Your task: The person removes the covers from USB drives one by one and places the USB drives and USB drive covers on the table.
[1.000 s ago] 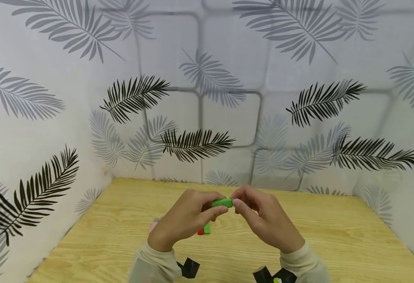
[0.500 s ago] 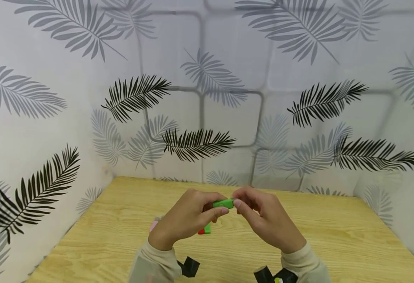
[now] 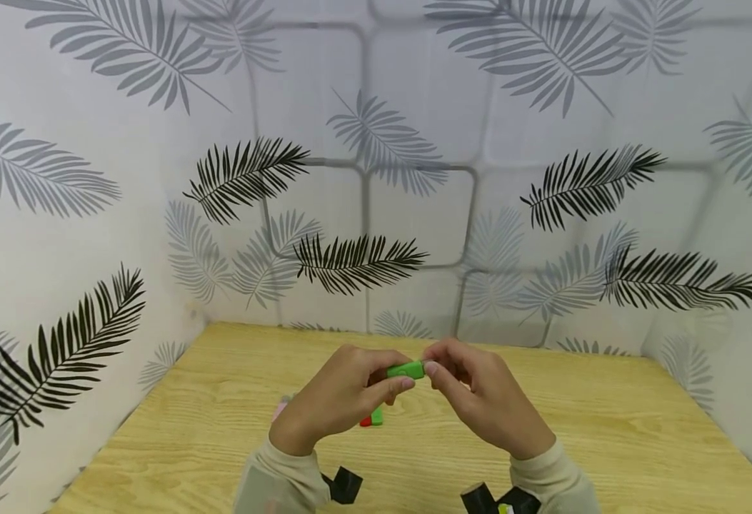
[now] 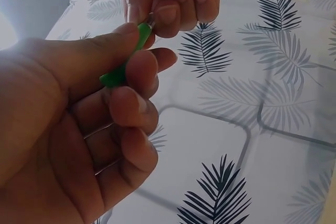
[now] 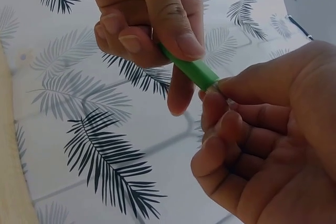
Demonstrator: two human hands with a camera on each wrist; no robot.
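A small green oblong stick (image 3: 405, 370) with a shiny, partly see-through end is held above the table between both hands. My left hand (image 3: 340, 392) pinches its body between thumb and fingers. My right hand (image 3: 491, 400) pinches the shiny end between thumb and forefinger, the other fingers curled in. In the left wrist view, the silvery tip (image 4: 150, 20) shows at the right fingertips. From the right wrist view, the green body (image 5: 194, 72) slants down toward the right hand. Much of the end is hidden by the fingers.
On the wooden table (image 3: 594, 414), behind the left hand, lie a red piece (image 3: 366, 421) and a green piece (image 3: 377, 416) side by side. A pink piece (image 3: 279, 409) shows partly beside the left wrist. A leaf-patterned curtain (image 3: 414, 214) stands behind the table.
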